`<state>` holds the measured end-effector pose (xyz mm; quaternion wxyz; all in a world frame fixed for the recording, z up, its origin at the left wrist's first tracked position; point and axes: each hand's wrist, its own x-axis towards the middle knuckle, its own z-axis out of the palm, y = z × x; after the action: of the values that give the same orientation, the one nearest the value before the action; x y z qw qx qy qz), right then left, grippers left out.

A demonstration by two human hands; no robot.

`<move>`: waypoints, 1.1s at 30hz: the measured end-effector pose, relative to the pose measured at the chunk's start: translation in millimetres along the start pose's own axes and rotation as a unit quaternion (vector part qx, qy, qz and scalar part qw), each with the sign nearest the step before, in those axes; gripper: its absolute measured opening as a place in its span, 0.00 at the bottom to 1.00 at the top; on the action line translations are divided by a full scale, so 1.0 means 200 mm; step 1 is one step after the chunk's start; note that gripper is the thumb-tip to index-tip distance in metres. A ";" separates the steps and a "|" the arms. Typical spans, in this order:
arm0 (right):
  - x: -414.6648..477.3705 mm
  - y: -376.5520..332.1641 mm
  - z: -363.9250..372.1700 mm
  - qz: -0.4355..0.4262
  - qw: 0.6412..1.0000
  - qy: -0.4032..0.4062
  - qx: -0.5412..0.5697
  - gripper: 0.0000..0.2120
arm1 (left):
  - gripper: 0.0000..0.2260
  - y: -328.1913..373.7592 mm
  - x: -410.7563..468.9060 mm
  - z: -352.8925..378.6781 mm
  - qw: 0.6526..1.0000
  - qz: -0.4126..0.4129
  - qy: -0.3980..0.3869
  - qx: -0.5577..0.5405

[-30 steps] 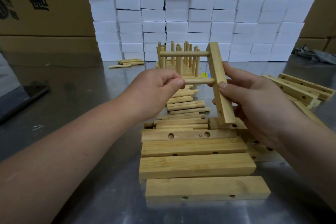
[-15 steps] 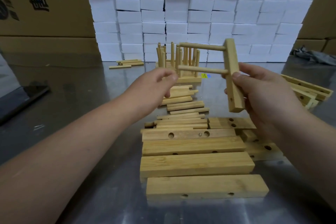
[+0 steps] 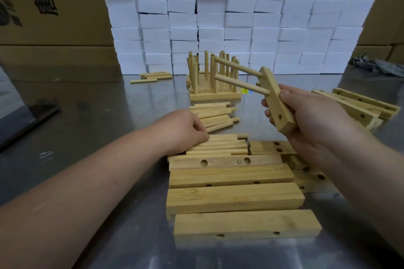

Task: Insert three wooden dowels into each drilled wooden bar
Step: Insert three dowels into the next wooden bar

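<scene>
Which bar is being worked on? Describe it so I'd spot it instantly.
Start at the wall of white boxes; in front, above the steel table, the right hand grips one wooden bar. Unlike the bars lying flat, it is lifted, with two dowels inserted and one hole empty.

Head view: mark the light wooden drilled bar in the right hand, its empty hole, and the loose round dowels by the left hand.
Light wooden drilled bar (image 3: pixel 274 102), head view, front face below second dowel.
Empty hole (image 3: pixel 279 117), head view, its centre.
Loose round wooden dowels (image 3: pixel 220 145), head view, mid-pile.
</scene>
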<state>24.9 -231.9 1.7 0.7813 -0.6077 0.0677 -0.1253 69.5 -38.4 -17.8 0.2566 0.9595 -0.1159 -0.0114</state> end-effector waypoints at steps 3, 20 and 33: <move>-0.01 -0.01 0.00 0.031 0.999 -0.013 0.041 0.14 | 0.04 0.00 0.00 0.00 1.000 -0.010 -0.009 -0.004; 0.00 -0.02 0.03 0.019 0.993 0.014 0.114 0.16 | 0.07 0.07 -0.08 -0.05 0.984 0.073 0.082 -0.140; 0.02 -0.03 0.01 0.000 0.987 0.058 0.150 0.17 | 0.11 0.18 -0.17 -0.06 0.922 0.203 0.179 -0.277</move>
<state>28.8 -232.6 7.2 0.8584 -0.4755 0.0930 -0.1687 29.1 -55.3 8.5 0.5252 0.7922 -0.2522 0.1815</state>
